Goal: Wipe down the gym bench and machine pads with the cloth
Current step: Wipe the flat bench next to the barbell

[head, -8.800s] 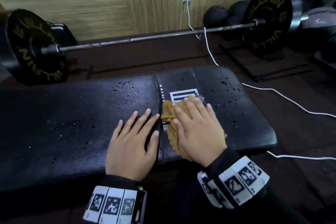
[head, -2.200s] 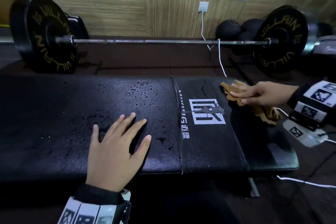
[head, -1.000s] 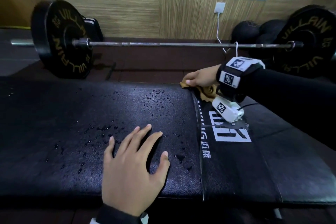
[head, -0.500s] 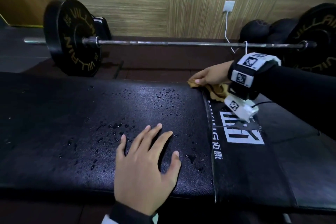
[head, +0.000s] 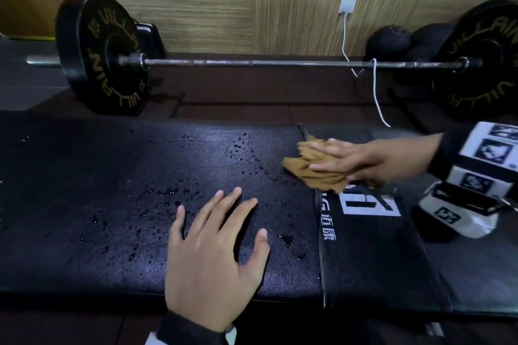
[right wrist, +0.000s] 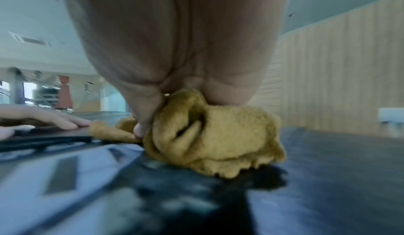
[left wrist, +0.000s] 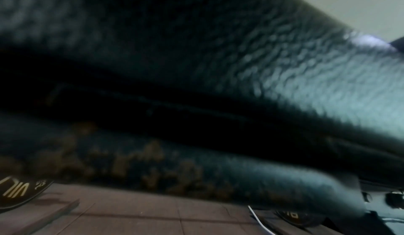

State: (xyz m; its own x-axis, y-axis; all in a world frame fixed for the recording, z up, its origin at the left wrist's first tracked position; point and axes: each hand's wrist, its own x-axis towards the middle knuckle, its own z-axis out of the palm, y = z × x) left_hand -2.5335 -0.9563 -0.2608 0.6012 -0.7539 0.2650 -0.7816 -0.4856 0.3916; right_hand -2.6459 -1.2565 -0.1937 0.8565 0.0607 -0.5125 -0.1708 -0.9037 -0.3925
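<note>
A black padded gym bench (head: 84,204) spans the head view, its left pad dotted with water drops. A crumpled tan cloth (head: 314,169) lies at the seam between the two pads, near the white logo (head: 370,203). My right hand (head: 353,161) presses flat on the cloth with straight fingers. In the right wrist view the cloth (right wrist: 214,135) bunches under the palm (right wrist: 174,40). My left hand (head: 213,249) rests flat on the wet left pad near the front edge, fingers spread. The left wrist view shows only blurred black bench padding (left wrist: 218,48).
A loaded barbell (head: 252,62) lies on the floor behind the bench, with black plates at left (head: 103,56) and right (head: 482,61). A white cable (head: 375,87) runs from a wall socket (head: 347,4) down to the floor. Dark balls (head: 392,42) sit by the wall.
My right hand has drawn the cloth from the bench's far edge toward me along the seam. The left hand stays flat on the pad. The camera has shifted left.
</note>
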